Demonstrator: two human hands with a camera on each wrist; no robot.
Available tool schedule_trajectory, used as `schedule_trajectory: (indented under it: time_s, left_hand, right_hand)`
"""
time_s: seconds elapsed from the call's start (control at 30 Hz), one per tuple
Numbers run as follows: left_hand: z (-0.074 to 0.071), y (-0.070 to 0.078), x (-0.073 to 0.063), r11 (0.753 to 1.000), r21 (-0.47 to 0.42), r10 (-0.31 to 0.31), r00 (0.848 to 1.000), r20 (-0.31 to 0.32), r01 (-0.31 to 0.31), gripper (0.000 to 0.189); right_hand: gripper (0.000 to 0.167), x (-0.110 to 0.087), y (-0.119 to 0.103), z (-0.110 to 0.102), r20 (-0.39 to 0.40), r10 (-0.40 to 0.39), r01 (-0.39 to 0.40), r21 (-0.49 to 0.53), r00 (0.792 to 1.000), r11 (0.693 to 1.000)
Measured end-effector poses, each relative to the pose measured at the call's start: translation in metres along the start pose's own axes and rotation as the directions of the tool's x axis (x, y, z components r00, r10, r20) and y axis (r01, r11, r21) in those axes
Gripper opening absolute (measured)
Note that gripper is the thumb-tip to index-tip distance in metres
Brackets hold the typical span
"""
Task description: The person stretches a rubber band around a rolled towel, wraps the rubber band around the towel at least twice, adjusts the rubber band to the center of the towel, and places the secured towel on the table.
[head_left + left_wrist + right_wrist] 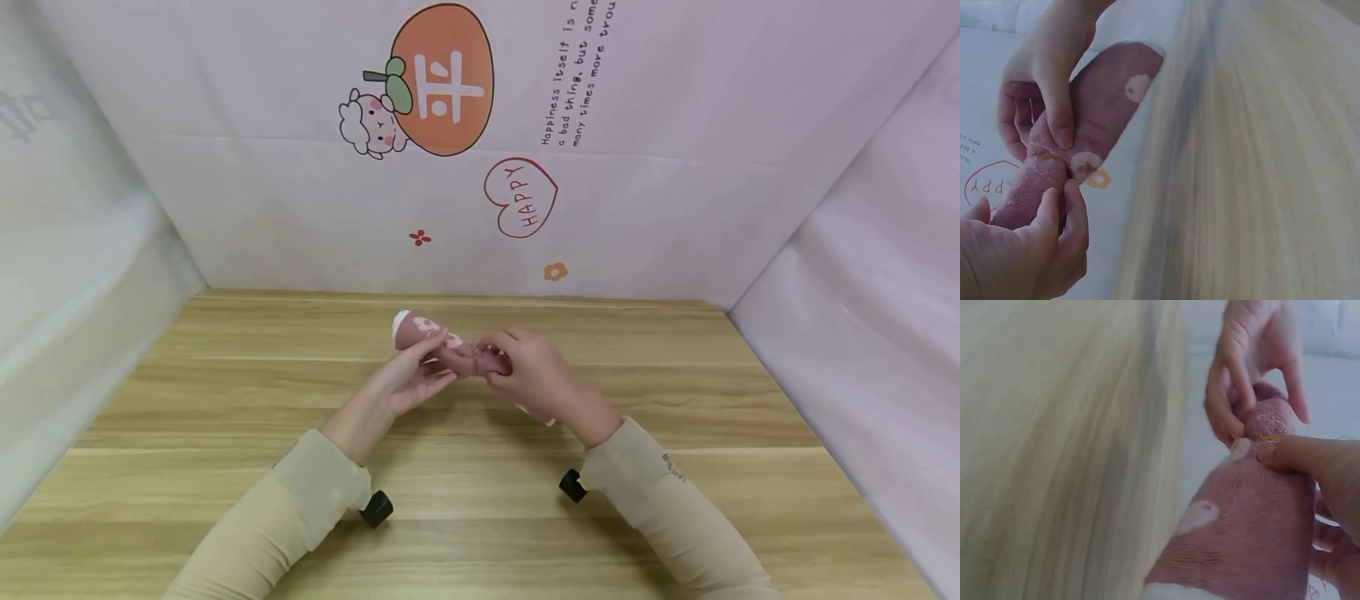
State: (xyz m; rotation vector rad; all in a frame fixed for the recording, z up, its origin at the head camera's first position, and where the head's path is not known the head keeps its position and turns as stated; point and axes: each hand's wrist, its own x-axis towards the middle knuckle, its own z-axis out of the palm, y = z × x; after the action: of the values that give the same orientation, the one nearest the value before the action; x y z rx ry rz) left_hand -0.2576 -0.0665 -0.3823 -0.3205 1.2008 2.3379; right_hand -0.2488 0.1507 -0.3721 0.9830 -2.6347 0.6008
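A pink towel (pixel 414 328) with white flower patterns and white edging is held up between both hands, bunched narrow at its middle. A thin yellowish band (pixel 1051 157) circles that pinched waist, and the cloth flares out on either side. My left hand (pixel 415 377) holds the towel on the left of the band, thumb and fingers around the narrow part. On the other side, my right hand (pixel 537 372) pinches the cloth close to the band, its thumb lying right at it in the right wrist view. The right hand hides part of the towel's right end in the head view.
The wooden tabletop (pixel 465 533) stretches beneath both hands. White fabric walls rise at the back and sides; the back wall (pixel 637 225) carries an orange fruit print (pixel 472 50) and a red heart outline (pixel 521 197). A black wrist device (pixel 377 508) sits at the left cuff.
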Motion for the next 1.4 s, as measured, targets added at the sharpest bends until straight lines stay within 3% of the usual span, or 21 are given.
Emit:
schedule_trajectory:
  time_s: [0.07,0.17,0.3,0.4,0.6,0.73,0.83,1.0,1.2,1.4]
  left_hand:
    - [0.001,0.000,0.001,1.000,-0.009,0.020,1.000,-0.014,-0.020,0.038]
    - [0.000,0.000,0.001,0.999,0.000,0.043,0.999,-0.028,-0.043,0.035]
    - [-0.003,-0.001,0.001,0.997,0.043,0.072,0.997,-0.035,-0.070,0.030]
    - [-0.005,-0.002,0.000,0.994,0.080,0.083,0.996,-0.026,-0.080,0.029]
    - [-0.008,-0.002,0.000,0.986,0.150,0.077,0.997,-0.005,-0.076,0.030]
    - [-0.010,-0.002,0.001,0.979,0.192,0.074,0.997,0.017,-0.076,0.029]
    - [-0.010,-0.003,0.002,0.974,0.210,0.074,0.996,0.046,-0.082,0.023]
    - [-0.010,-0.002,0.003,0.971,0.224,0.071,0.995,0.063,-0.084,0.015]
    - [-0.008,-0.001,0.001,0.969,0.233,0.065,0.995,0.074,-0.080,0.016]
    - [-0.006,-0.002,0.001,0.969,0.231,0.068,0.995,0.075,-0.083,0.016]
  right_hand:
    - [0.031,0.000,0.000,0.003,-0.048,-0.101,0.097,-0.085,0.994,0.992]
    - [0.033,0.001,0.000,0.006,-0.117,-0.252,0.232,-0.160,0.961,0.959]
    - [0.037,0.001,0.001,0.008,-0.153,-0.340,0.314,-0.167,0.928,0.934]
    - [0.036,0.000,0.002,0.007,-0.130,-0.336,0.321,-0.124,0.933,0.939]
    - [0.031,-0.004,0.005,-0.003,-0.034,-0.232,0.234,0.075,0.972,0.969]
    - [0.020,-0.002,0.006,-0.011,0.011,-0.159,0.151,0.252,0.987,0.956]
    - [0.014,0.002,0.008,-0.016,0.014,-0.129,0.118,0.320,0.991,0.940]
    - [0.010,0.009,0.012,-0.017,0.018,-0.114,0.104,0.294,0.993,0.950]
    - [0.001,0.018,0.011,-0.013,0.075,-0.112,0.090,0.252,0.991,0.964]
    - [0.007,0.020,0.006,-0.013,0.130,-0.141,0.106,0.248,0.981,0.963]
